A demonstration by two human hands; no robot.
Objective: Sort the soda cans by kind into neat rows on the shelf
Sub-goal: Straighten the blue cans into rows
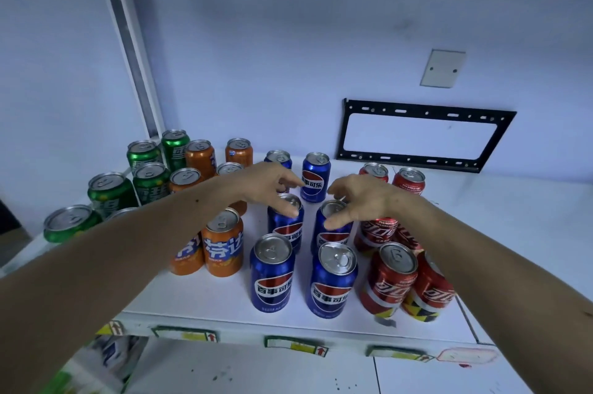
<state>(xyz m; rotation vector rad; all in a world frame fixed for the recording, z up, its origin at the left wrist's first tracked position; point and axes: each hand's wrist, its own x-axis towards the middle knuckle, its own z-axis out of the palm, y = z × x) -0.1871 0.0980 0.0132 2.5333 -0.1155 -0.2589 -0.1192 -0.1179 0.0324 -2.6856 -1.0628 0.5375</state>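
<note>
Head view, both hands [269,183] over blue cans [285,223]

Both hands over upright blue aluminium cola cans [272,271] on white shelf [199,297]: left hand [266,185] and right hand [359,201] fingers curled, touching tops.

Two bare forearms are showing, no sleeves, watch or rings showing on either. The left hand [268,183] is showing at about eleven o'clock of the right hand [357,201]. Small dark specks are dotting both forearms.
</note>
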